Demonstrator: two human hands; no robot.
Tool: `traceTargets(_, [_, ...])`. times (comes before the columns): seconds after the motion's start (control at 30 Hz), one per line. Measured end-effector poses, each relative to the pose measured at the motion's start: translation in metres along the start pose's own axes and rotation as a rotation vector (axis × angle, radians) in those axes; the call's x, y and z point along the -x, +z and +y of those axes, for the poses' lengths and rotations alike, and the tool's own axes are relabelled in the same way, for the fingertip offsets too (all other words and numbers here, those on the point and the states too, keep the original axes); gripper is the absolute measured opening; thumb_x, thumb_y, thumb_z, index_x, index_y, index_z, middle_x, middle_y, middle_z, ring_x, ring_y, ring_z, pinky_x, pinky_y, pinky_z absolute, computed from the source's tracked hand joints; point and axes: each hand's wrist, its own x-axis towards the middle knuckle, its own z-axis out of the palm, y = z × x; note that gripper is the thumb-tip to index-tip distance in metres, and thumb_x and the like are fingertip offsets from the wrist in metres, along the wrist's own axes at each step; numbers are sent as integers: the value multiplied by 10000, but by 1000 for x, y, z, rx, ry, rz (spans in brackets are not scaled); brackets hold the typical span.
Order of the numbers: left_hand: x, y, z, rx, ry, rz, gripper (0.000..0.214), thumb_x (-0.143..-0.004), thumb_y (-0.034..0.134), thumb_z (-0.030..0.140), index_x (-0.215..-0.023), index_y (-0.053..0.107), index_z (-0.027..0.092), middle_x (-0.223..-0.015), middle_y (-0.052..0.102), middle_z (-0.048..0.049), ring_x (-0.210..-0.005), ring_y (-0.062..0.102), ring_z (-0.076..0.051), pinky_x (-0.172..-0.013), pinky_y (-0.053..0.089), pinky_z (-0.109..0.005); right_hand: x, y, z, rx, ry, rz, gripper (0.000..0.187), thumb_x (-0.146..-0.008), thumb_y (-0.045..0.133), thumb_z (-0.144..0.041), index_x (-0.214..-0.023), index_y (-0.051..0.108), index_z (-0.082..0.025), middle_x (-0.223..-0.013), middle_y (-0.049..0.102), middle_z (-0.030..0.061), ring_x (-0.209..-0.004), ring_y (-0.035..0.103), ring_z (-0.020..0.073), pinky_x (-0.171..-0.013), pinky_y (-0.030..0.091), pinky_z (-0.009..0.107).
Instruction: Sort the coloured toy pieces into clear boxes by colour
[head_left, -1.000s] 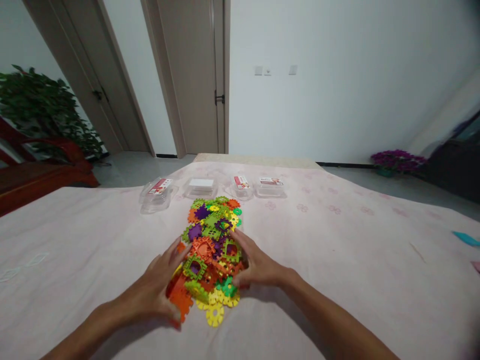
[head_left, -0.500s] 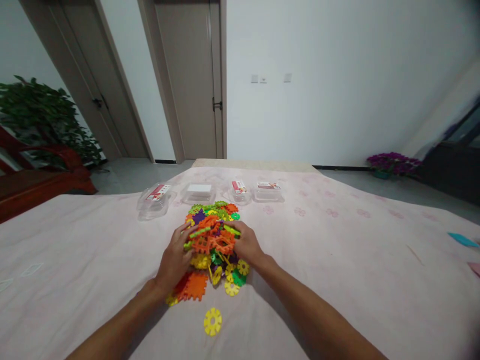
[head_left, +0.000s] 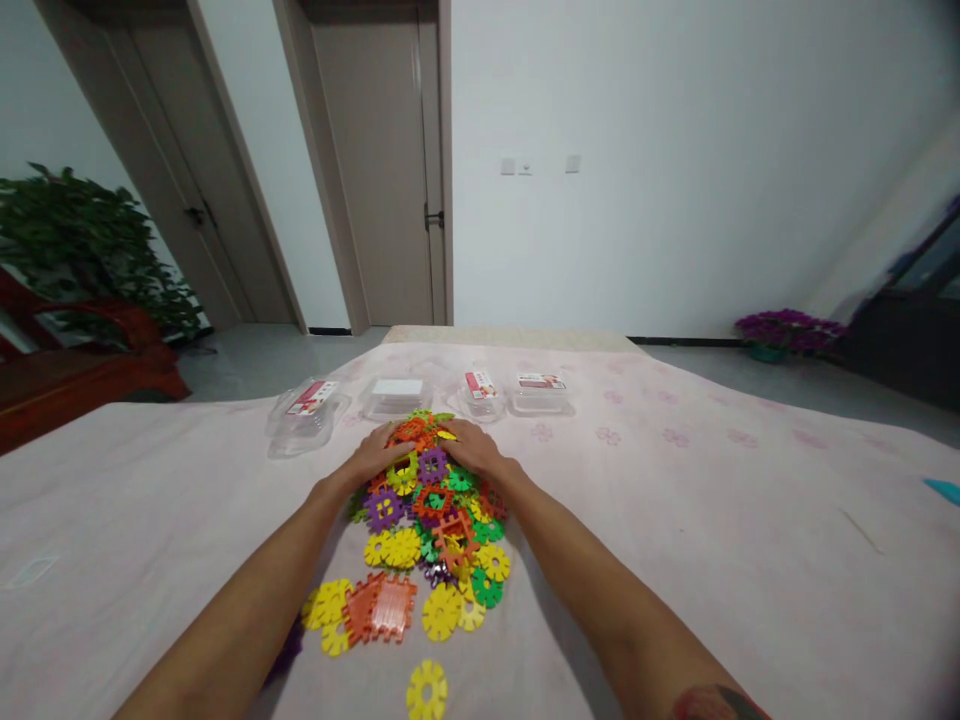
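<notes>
A heap of colourful plastic building pieces (head_left: 435, 500) lies in front of me: yellow and green notched discs, and orange and purple notched squares. My left hand (head_left: 379, 452) rests on the far left side of the heap, fingers stretched inward over the pieces. Across from it, my right hand (head_left: 471, 448) lies against the far right side, its fingers pointing in too. Both are open and touch the pieces, though some fingertips are hidden. Near me are a flat orange square (head_left: 391, 607) and a single yellow disc (head_left: 427, 690).
Behind the heap stand clear plastic boxes, including a left one (head_left: 304, 415) and a right one (head_left: 540, 397). A pale flowered cloth (head_left: 675, 560) covers the table. A thin stick (head_left: 861, 530) and a blue piece (head_left: 942, 490) lie at the right.
Both hands have moved away from me to the far end of the heap. The orange pieces formerly between them are spread, and the heap reaches lower toward me.
</notes>
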Motion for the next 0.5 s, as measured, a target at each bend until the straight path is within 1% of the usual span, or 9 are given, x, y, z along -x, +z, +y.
traceTargets(0.1, [19,-1,9,91,21,-63,718,-751,635,470,-1389,519,161,-1329,652,-126,-1225,604,-297,-1023,477,-428,11,-2,-8,-72,-150,-39,343,-844,560,-285,-1143,704,-200,-1332,629,73,-1267,517,262,-1086,382,389])
traceTargets(0.17, [35,-7,14,187,44,-128,674,-786,613,429,-1405,493,190,-1370,625,-114,-1241,596,-274,-1030,478,-410,24,-10,-7,-179,-257,-125,303,-780,607,-257,-1051,731,-207,-1187,700,45,-1151,588,255,-1016,438,368])
traceTargets(0.23, [46,-18,16,229,20,-158,586,-828,575,451,-1358,533,205,-1363,629,-110,-1226,605,-275,-1015,488,-420,33,-18,0,-339,-282,-210,296,-745,601,-228,-1005,742,-214,-1094,731,15,-1038,640,237,-918,492,340])
traceTargets(0.27, [49,-23,15,193,-8,-134,545,-856,531,491,-1317,565,203,-1341,643,-111,-1203,618,-280,-1000,496,-431,35,-21,5,-406,-256,-214,304,-745,576,-208,-999,742,-207,-1077,737,12,-1006,655,228,-881,506,328])
traceTargets(0.3, [49,-27,12,119,-35,-87,533,-882,470,537,-1275,592,197,-1319,655,-112,-1190,624,-284,-1000,493,-442,33,-23,9,-430,-206,-178,317,-753,540,-186,-999,740,-194,-1065,741,17,-985,667,220,-857,514,319])
traceTargets(0.33, [46,-30,8,36,-55,-28,554,-899,410,578,-1239,612,191,-1308,660,-116,-1197,619,-291,-1019,475,-456,29,-23,14,-409,-143,-110,331,-768,505,-168,-1006,735,-179,-1056,744,30,-973,673,214,-847,517,316])
traceTargets(0.4, [35,-29,-1,-104,-56,59,607,-899,348,632,-1195,637,187,-1329,647,-127,-1272,565,-300,-1106,389,-471,13,-21,19,-281,-28,46,350,-798,476,-152,-1053,715,-160,-1075,737,63,-1003,665,218,-882,505,337])
traceTargets(0.43, [26,-26,-6,-140,-44,70,620,-888,354,647,-1184,646,187,-1348,635,-133,-1315,528,-300,-1143,340,-465,3,-19,19,-210,4,101,352,-812,487,-158,-1090,702,-158,-1112,725,80,-1049,648,228,-923,488,355])
traceTargets(0.5, [9,-17,-13,-159,-27,59,648,-857,387,675,-1183,654,183,-1378,616,-144,-1358,486,-303,-1167,300,-460,-19,-13,17,-127,1,122,359,-832,532,-184,-1161,674,-155,-1230,677,113,-1174,585,251,-1017,426,384])
